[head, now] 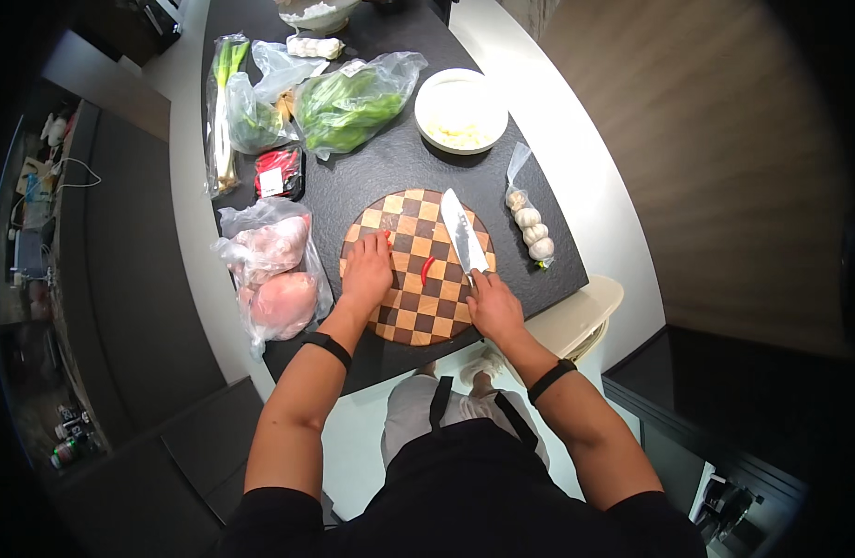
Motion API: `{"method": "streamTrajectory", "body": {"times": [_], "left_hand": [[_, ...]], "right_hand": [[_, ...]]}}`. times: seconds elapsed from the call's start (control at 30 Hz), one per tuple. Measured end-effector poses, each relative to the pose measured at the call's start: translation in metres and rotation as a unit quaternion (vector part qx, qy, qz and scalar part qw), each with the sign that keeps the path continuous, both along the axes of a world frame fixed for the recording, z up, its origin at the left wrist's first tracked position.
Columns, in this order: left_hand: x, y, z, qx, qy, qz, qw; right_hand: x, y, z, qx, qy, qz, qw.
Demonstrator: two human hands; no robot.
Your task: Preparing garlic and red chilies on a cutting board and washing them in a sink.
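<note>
A round checkered wooden cutting board [417, 307] lies near the counter's front edge. On its right part rests a kitchen knife [461, 227], blade pointing away from me, with my right hand [495, 303] at its handle. My left hand [368, 268] is on the board's left side, its fingertips at small red chili pieces [388, 237]; whether the fingers grip them is hard to see. Between the hands lies a red chili piece [427, 270], curved and untouched.
Left of the board are bagged raw meat [281, 300], a tray of red chilies [279, 173] and bagged spring onions [225, 118]. Bagged green vegetables [351, 108] and a white bowl [462, 144] with pale yellow pieces stand behind. Netted garlic bulbs [531, 227] lie at right.
</note>
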State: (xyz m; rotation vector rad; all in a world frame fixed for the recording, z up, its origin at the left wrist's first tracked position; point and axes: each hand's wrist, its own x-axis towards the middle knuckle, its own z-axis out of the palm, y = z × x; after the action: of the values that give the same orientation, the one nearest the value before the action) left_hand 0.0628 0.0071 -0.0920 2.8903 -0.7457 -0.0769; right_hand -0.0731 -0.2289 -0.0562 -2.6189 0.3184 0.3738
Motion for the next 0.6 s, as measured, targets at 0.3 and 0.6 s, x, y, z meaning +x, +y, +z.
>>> {"method": "streamTrajectory", "body": {"times": [0.3, 0.6], "left_hand": [[0.008, -0.008, -0.015, -0.032, -0.004, -0.015, 0.999], [-0.010, -0.011, -0.009, -0.285, 0.209, 0.169, 0.920]], "right_hand": [[0.063, 0.064, -0.001, 0.100, 0.004, -0.047, 0.994], [0.053, 0.078, -0.017, 0.199, -0.052, -0.145, 0.968]]}}
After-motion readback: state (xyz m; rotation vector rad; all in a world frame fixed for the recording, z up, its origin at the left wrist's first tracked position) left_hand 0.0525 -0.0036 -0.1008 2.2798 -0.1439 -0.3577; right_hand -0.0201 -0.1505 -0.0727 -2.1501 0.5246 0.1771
